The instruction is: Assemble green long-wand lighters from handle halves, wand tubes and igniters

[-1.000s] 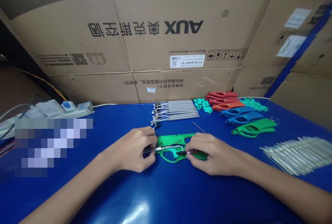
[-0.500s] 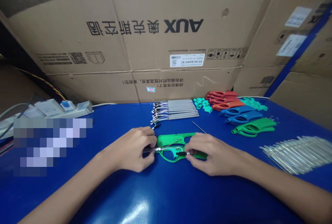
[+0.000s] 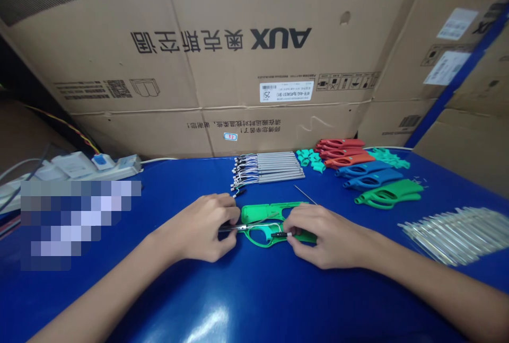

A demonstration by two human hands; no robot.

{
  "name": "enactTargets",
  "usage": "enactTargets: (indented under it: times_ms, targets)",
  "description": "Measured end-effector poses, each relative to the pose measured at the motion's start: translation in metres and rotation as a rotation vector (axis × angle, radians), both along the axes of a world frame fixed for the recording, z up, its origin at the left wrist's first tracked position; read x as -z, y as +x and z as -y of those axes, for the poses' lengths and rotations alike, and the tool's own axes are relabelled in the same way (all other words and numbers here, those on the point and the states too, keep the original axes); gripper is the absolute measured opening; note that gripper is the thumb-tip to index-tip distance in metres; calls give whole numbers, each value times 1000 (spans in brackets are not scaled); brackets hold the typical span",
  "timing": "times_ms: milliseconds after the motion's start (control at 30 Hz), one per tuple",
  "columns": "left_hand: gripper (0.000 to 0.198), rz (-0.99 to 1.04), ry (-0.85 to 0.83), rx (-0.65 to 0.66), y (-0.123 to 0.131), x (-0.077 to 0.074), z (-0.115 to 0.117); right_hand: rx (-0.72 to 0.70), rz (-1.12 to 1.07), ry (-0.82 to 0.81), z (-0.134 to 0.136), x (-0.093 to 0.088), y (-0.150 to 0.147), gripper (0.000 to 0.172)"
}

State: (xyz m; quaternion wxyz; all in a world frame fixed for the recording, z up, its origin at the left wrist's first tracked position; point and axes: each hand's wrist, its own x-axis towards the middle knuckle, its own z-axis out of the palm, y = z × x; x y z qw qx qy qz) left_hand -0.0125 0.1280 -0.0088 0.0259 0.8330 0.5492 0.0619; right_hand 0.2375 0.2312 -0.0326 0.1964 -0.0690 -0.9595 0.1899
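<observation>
A green plastic housing half (image 3: 262,213) of a long-nosed lighter lies flat on the blue table between my hands. My left hand (image 3: 202,228) pinches a slim metal tube (image 3: 233,228) at the housing's left end. The tube lies across the housing, with thin wires running along it. My right hand (image 3: 324,237) rests on the housing's right part, its fingertips pinching a small black wired piece (image 3: 279,235). My fingers hide part of the tube and the housing's ends.
A row of wired metal tubes (image 3: 268,167) lies beyond my hands. Teal small parts (image 3: 310,157), red housings (image 3: 342,148), blue housings (image 3: 369,176) and green housings (image 3: 387,193) lie at the right, beside a heap of clear tubes (image 3: 457,236). A thin metal rod (image 3: 305,194) lies nearby.
The view has tilted slightly. My hands and the green housing stay almost in place, with only small finger movement around the wires.
</observation>
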Motion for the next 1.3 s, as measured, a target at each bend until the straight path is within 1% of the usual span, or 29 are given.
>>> enactTargets:
  times_ms: [300,400,533,833,1033,1300]
  targets:
    - [7,-19,-31,-15,-1,-3,1,6,4,-11,-1,0,0,8]
    - [6,-2,6,-13,2,-2,2,6,7,-15,-1,0,0,8]
    - [17,84,89,5,11,4,2,10,5,-8,0,-1,0,8]
    - [28,247,96,58,27,21,-1,-4,-18,-6,0,0,-1,9]
    - [21,348,59,20,33,27,-2,7,-20,1,0,2,-1,9]
    - [18,390,52,5,36,26,-2,32,16,-24,1,1,-2,8]
